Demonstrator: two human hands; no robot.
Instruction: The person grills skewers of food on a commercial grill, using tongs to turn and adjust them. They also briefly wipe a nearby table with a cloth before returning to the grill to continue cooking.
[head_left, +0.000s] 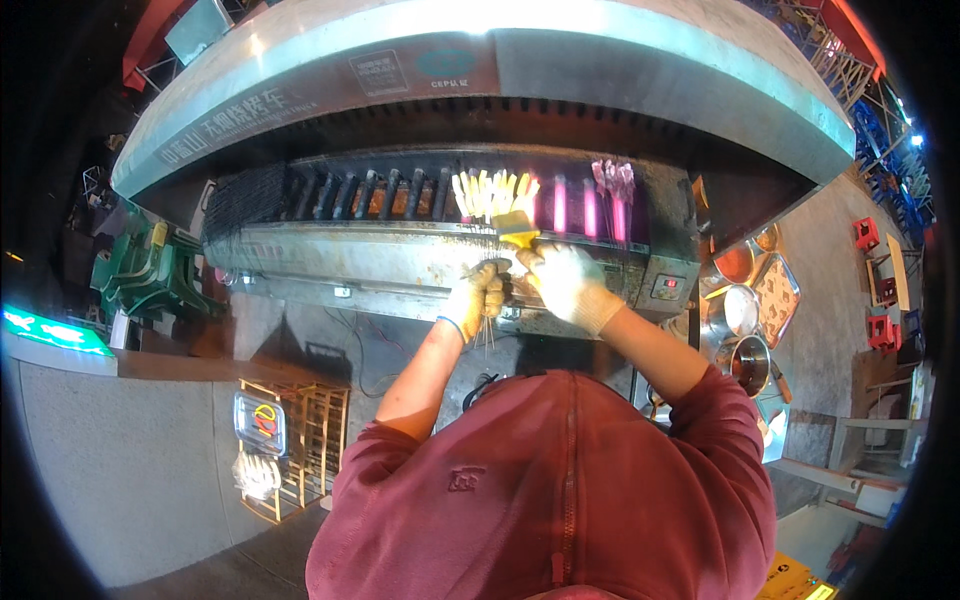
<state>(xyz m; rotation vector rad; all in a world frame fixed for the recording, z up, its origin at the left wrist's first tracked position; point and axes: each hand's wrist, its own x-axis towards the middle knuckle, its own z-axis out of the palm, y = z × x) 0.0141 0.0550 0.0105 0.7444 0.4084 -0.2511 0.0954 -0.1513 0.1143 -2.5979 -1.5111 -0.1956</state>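
My left hand, in a cream and yellow work glove, is closed around a bundle of thin skewers at the grill's front edge. Pale pieces of food on those skewers fan out over the grill. My right hand, gloved too, grips the yellow handle of a flat basting brush, whose bristles are at the lower edge of the pale food. Right of it, several skewers of dark reddish food lie over pink-glowing heating tubes.
A metal hood overhangs the long grill. Right of it stand metal pots and a tray of food pieces. Green plastic chairs are at the left; a wooden rack with a clear container is at lower left.
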